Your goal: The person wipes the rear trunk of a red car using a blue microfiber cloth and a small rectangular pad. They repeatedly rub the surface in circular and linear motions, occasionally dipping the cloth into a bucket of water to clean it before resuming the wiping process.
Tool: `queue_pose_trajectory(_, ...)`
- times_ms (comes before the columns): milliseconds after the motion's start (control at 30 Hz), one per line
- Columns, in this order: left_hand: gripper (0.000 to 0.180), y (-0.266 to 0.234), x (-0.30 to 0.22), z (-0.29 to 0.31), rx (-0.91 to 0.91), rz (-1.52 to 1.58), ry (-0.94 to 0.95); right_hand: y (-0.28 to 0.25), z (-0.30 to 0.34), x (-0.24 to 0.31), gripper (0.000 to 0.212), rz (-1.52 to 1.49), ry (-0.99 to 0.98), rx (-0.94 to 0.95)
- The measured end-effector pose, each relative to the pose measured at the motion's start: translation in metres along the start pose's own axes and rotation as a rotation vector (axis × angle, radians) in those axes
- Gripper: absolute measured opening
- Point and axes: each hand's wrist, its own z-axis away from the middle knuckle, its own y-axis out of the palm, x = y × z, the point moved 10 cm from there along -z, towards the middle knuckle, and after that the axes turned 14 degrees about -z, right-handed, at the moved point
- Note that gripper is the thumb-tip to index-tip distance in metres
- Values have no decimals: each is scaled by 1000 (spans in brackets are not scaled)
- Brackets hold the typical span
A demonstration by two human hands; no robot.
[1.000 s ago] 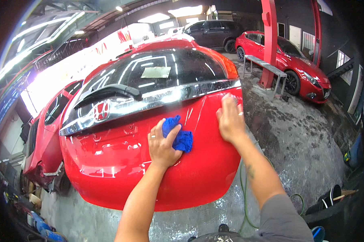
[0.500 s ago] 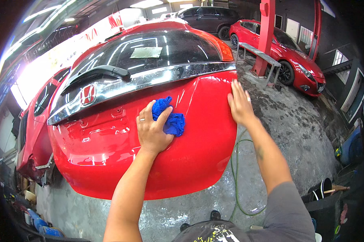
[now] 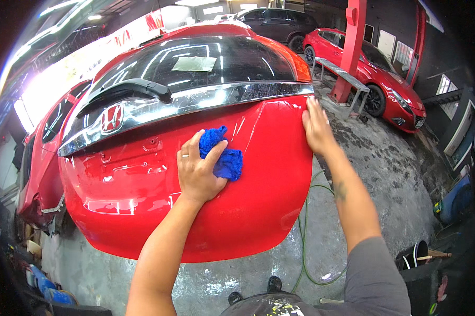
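Glossy red hatch panel [image 3: 206, 210] tilted above wet grey concrete floor [image 3: 385, 174], green hose [image 3: 306, 247] snaking across it, second red car [image 3: 374, 68] parked beyond red lift posts [image 3: 350, 47]. Left hand [image 3: 198, 171] clamped on crumpled blue cloth [image 3: 224, 155], pressed mid-panel. Right hand [image 3: 315, 126] flat, fingers apart, on panel's right edge below chrome strip [image 3: 195, 102].

My left hand [image 3: 198, 171] flat on the red tailgate [image 3: 142, 210], fingers curled over a blue cloth [image 3: 223, 155], my right hand [image 3: 315, 126] open, palm pressed at the tailgate's right edge, both arms outstretched.
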Motion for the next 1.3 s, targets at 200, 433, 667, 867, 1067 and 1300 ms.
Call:
queue_pose_trajectory(200,66,-2,14,13,2,-43,-23,37,126,94,66,35,-204,100)
queue_pose_trajectory(433,64,-5,8,5,-29,-33,-19,22,44,90,66,28,-200,26)
queue_pose_trajectory(667,70,-5,19,15,-13,-50,-27,53,158,135,67,29,-238,207)
queue_pose_trajectory(867,70,-1,6,5,24,-15,-18,32,78,126,70,84,-230,82)
queue_pose_trajectory(1067,69,-4,18,15,17,-45,-22,55,110,159,65,8,-210,52)
queue_pose_trajectory(1300,60,-3,13,10,22,-9,-4,61,89,168,70,77,-187,87)
